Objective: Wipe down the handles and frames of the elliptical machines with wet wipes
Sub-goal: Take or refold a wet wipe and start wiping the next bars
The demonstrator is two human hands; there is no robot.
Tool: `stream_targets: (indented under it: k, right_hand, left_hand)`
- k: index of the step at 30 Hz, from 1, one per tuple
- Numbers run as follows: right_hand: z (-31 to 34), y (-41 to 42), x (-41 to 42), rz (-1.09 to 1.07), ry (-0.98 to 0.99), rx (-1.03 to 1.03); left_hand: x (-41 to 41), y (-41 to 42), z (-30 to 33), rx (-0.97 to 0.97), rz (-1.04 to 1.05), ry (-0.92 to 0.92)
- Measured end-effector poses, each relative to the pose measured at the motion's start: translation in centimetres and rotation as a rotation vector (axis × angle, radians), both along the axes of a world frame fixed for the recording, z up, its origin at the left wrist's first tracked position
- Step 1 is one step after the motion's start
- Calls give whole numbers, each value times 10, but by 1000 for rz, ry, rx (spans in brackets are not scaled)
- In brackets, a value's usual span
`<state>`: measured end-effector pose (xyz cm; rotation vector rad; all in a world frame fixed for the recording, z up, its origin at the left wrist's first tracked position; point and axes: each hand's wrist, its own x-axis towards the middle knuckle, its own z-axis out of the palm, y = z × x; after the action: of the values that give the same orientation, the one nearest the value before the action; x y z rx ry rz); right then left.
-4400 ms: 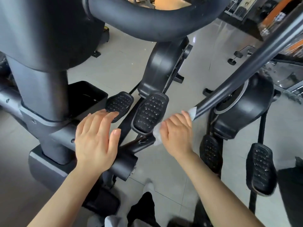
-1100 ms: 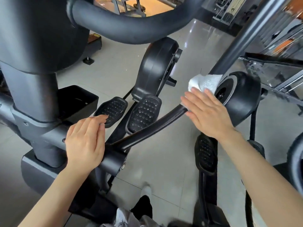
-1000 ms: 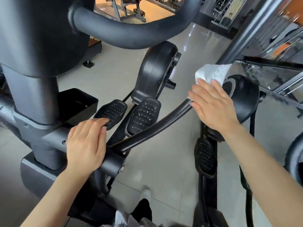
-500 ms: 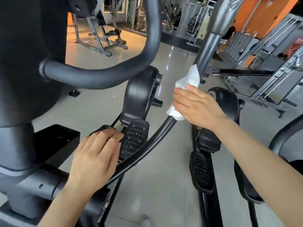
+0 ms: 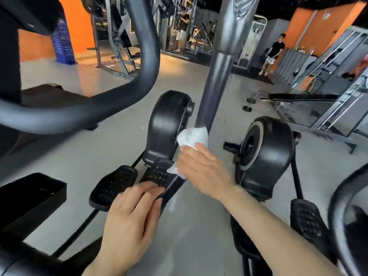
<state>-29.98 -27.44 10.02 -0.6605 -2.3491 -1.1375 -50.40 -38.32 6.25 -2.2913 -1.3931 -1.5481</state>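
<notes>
My right hand (image 5: 201, 168) presses the wet wipe (image 5: 192, 138) against the grey handle bar (image 5: 211, 96), my grip seemingly wrapped round it; my left hand (image 5: 129, 218) rests flat on the lower bar, steadying. I should keep firm, even pressure and cover the whole circumference

This is a gym. Elliptical machines (image 5: 167, 124) with studded pedals (image 5: 113, 184) stand on a glossy grey floor (image 5: 111, 148), and weight racks (image 5: 115, 46) and cable stations (image 5: 253, 40) line the back. A padded bench (image 5: 298, 96) sits to the right before orange walls (image 5: 318, 28), where a person (image 5: 272, 54) in sports clothes stands.
</notes>
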Motion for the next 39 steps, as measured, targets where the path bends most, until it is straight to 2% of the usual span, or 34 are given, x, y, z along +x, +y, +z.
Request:
stream_targets:
  k: [5,8,11,13,15,17,20,22,26,31,35,37,39]
  right_hand:
    - [-47,-25,5,276,429,-347]
    - [-82,-37,37,233,775,-671]
    - [-102,-35,62,-47,1309,-1099]
    - [-109,-25,78,-269,1677,-1364]
    - [-108,-12,91,-277,1977,-1703]
    - [-106,0,98,-123,2122,-1969]
    - [-112,17,97,0,2154,-2094]
    - [-114,33,92,18,2144,-2125]
    - [-114,71,89,-31,2142,-2247]
    - [-113,120,84,-111,2073,-2343]
    - [-100,162,56,-13,1842,-2487]
    - [-89,183,47,27,1671,-2522]
    - [-88,209,38,-21,1440,-2530]
  left_hand:
    - [63,3,-17,-21,-115,-57]
    - [104,9,-33,-160,-188,-209]
    - [137,25,-52,-449,-118,-364]
    - [154,39,-65,-773,-26,-619]
    - [164,56,-71,-1038,13,-855]
    - [167,69,-71,-1171,-5,-946]
    - [163,82,-72,-1267,-98,-1091]
    - [160,94,-73,-1265,-101,-1104]
    - [159,125,-80,-1179,50,-1120]
    - [164,147,-90,-1136,41,-1113]
    - [157,169,-93,-1076,132,-1199]
    - [154,181,-92,-1048,193,-1255]
    - [154,198,-90,-1000,273,-1260]
